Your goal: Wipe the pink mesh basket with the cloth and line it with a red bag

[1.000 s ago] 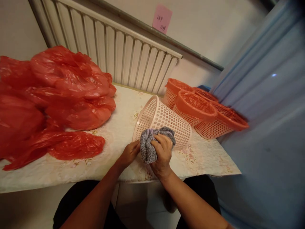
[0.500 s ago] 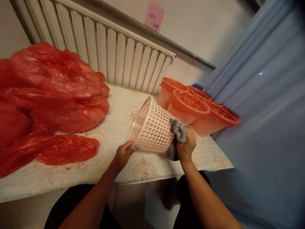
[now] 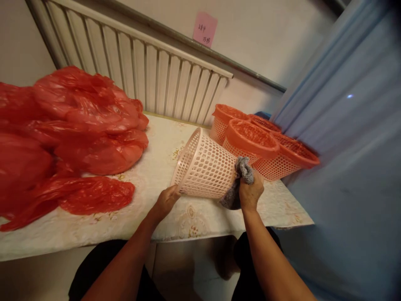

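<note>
A pale pink perforated wastebasket (image 3: 208, 167) lies tilted on its side over the table, its mouth facing left. My left hand (image 3: 167, 200) is closed on the lower edge of its rim. Bunched in my right hand (image 3: 252, 190) is a grey cloth (image 3: 233, 194), pressed against the wastebasket's base end. The fingers of my right hand are partly hidden behind the cloth. Just behind and to the right stand several similar baskets with red liners, the nearest lined basket (image 3: 250, 140) close to the cloth.
A large heap of red plastic bags (image 3: 90, 125) covers the table's left part. Under everything lies a floral tablecloth (image 3: 156, 167). A radiator (image 3: 153, 79) runs along the wall behind, below a pink note (image 3: 205, 29). On the right hangs a blue curtain (image 3: 344, 138).
The cloth and my right hand have moved slightly right along the wastebasket's base end. My left hand keeps its hold on the rim. The whole view has shifted a little.
</note>
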Demonstrator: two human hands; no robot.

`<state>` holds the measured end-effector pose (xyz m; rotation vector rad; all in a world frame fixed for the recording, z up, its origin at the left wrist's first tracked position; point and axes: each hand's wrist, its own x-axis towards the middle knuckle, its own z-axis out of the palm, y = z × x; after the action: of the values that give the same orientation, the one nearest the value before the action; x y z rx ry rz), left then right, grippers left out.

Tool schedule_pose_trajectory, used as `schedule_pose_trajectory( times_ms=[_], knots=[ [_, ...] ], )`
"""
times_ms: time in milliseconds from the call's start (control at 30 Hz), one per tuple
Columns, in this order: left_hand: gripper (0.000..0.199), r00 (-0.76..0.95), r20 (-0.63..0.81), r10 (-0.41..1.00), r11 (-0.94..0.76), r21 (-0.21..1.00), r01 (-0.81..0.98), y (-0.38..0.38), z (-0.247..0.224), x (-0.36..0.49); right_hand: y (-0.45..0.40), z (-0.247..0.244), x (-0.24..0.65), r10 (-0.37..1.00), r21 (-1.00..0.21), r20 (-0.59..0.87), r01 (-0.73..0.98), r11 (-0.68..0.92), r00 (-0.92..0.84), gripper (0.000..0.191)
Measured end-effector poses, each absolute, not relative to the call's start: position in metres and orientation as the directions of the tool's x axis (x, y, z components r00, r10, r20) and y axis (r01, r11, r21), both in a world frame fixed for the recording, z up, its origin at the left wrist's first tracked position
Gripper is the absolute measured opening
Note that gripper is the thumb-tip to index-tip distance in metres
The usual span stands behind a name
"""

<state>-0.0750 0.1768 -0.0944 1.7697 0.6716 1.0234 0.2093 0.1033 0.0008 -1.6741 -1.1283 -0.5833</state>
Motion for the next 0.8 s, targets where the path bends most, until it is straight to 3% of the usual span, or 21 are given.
schedule_pose_trajectory(
  times_ms=[167,367,533,800],
  knots=[
    [0.058,0.463,0.384,0.799,-0.425,0.905,-0.017,0.171,-0.094,-0.070,0.115,0.015,0.151,0.443,-0.403,0.844,0.903,0.149,0.303,0.023],
    [0.057,0.432,0.385,0.815,-0.422,0.906,-0.011,0.171,-0.092,-0.073,0.117,0.023,0.065,0.437,-0.248,0.899,0.840,0.483,0.014,0.021],
    [0.051,0.443,0.373,0.815,-0.392,0.918,-0.052,0.170,-0.090,-0.073,0.121,0.011,0.058,0.400,-0.168,0.916,0.870,0.464,-0.037,0.022],
    [0.035,0.496,0.309,0.811,-0.420,0.899,0.127,0.176,-0.089,-0.074,0.132,-0.002,0.135,0.475,-0.155,0.880,0.929,0.337,-0.026,0.021]
  ],
)
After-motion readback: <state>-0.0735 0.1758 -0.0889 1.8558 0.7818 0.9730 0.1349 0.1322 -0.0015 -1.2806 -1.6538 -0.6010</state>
